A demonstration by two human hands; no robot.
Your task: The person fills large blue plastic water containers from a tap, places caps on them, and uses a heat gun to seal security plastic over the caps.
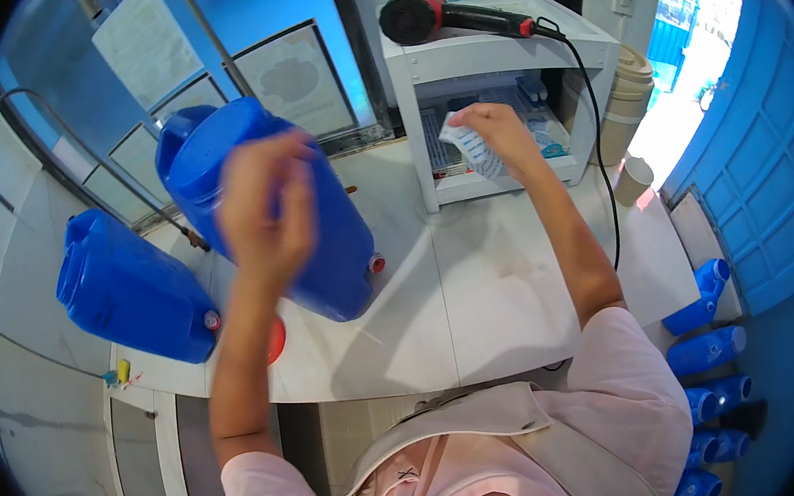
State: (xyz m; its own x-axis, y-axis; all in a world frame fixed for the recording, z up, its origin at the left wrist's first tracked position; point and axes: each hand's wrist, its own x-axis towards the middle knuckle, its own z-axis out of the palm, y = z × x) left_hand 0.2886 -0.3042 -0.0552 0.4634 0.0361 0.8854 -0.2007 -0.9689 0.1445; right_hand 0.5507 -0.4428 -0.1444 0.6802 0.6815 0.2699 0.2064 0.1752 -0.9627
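A large blue water jug (pixel 325 241) stands on the white counter, its faucet with a red part low on the near right side. My left hand (pixel 267 203) is raised in front of the jug's upper part, smeared by motion; I cannot tell whether its fingers hold anything. My right hand (pixel 501 135) is closed, pinching a small white plastic wrapper (pixel 476 152) with blue print in front of the shelf unit. A second blue jug (pixel 133 288) stands to the left. A red round cap (pixel 276 340) lies partly hidden behind my left forearm.
A black and red heat gun (pixel 456 17) lies on the white shelf unit (pixel 421 102), its cord (pixel 603 161) hanging over the counter's right part. A beige cup (pixel 634 181) sits at the right edge. Several blue jugs (pixel 703 352) stand below, right. A metal pipe (pixel 112 170) rises left.
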